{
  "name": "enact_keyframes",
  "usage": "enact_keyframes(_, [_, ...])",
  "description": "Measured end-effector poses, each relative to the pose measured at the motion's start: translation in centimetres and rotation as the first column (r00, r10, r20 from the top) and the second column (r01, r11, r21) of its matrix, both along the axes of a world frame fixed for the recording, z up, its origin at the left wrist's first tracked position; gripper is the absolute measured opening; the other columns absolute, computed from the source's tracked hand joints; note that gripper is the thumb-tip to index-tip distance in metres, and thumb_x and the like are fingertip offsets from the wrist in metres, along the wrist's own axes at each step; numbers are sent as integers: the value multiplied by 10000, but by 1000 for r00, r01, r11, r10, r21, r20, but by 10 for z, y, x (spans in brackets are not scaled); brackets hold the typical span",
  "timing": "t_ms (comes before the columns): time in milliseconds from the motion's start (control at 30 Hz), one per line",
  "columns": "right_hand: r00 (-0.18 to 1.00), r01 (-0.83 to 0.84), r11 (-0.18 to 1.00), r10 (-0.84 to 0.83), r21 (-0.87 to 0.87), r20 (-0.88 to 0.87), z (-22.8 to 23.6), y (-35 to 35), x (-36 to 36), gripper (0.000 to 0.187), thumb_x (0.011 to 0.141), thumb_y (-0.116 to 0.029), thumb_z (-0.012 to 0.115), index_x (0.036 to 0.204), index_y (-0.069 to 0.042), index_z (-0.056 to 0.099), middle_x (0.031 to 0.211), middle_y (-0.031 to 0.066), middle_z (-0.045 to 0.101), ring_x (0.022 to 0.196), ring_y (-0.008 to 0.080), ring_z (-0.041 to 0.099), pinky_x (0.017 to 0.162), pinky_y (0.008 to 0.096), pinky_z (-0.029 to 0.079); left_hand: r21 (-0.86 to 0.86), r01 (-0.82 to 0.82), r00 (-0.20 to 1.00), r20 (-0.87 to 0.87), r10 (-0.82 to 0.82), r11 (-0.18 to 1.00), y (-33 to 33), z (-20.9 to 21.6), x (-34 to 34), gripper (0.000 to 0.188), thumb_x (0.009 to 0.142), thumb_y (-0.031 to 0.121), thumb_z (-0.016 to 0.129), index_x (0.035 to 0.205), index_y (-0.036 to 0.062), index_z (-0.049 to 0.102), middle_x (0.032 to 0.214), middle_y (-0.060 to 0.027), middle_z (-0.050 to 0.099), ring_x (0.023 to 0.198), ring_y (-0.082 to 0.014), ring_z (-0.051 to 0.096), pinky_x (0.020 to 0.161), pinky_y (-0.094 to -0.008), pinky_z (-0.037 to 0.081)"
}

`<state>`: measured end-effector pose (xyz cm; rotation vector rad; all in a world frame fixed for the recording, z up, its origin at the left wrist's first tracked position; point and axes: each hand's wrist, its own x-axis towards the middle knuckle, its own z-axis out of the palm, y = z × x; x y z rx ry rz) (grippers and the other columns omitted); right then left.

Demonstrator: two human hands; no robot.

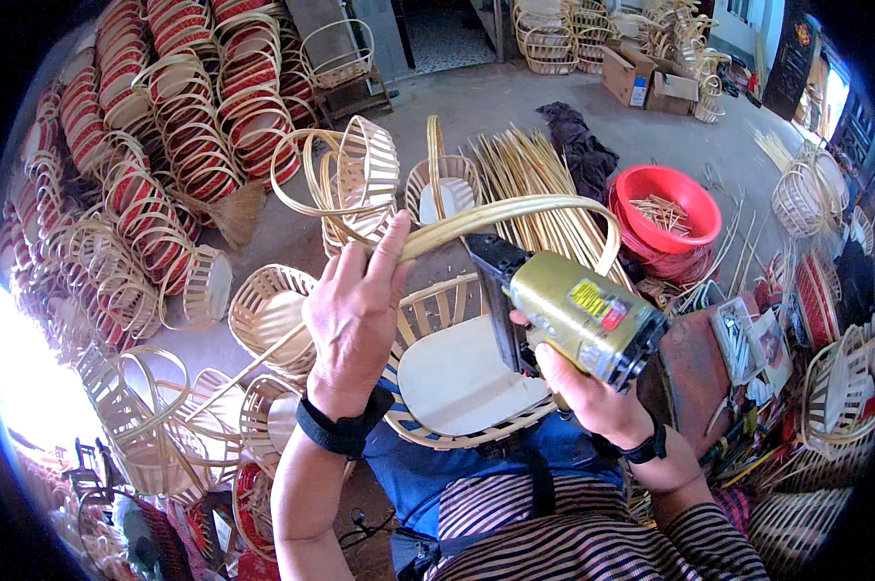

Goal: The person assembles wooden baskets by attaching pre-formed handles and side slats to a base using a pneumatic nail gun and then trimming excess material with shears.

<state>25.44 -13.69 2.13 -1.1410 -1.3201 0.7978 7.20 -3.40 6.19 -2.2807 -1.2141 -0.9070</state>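
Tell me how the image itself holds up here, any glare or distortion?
Head view: white glare blows out detail at the left edge; fisheye bending curves the surroundings inside a black rim; the gold-coloured tool carries bright highlights; the left hand looks fairly sharp.

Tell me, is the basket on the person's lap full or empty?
It looks empty: the basket shows a bare, pale base, though the gold power tool hides part of it.
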Motion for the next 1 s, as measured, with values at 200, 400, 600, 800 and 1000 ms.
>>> enact_keyframes(200, [957,-99,961,20,259,290,-16,7,3,351,782,-23,448,1131,-27,418,998,49,537,542,21,418,478,168,363,8,47,999,28,-47,999,3,-2,7,370,696,193,596,1055,140,520,625,-46,414,560,-182,470,473,-297,398])
enact_keyframes(400, [999,-18,999,15,52,49,1,-1,-2,196,698,-8,568,895,-10,568,861,98,590,791,201,575,710,296,440,18,79,995,67,-80,997,3,-3,10,350,697,195,596,1032,126,524,627,-52,421,559,-191,475,484,-299,399])
enact_keyframes(600, [802,-227,950,59,212,595,8,8,9,314,723,-50,514,1033,-15,480,952,107,549,773,182,523,674,283,421,-72,100,990,109,-92,992,7,3,8,324,713,180,583,1026,123,525,648,-59,447,589,-206,499,491,-318,397])
enact_keyframes(800, [587,-394,904,386,-164,712,-44,69,-8,239,685,-73,476,906,18,464,714,204,548,691,359,543,617,413,424,-106,115,992,70,-108,988,-15,47,22,334,732,142,558,1058,90,507,699,-84,530,618,-246,529,537,-317,417])
enact_keyframes(1000, [357,-353,705,709,-615,608,-83,80,-13,265,723,-128,448,898,68,416,671,215,518,663,319,551,559,397,428,13,203,962,183,-202,979,-10,31,14,559,707,197,603,1153,-28,352,720,-110,549,577,-228,541,479,-309,414])
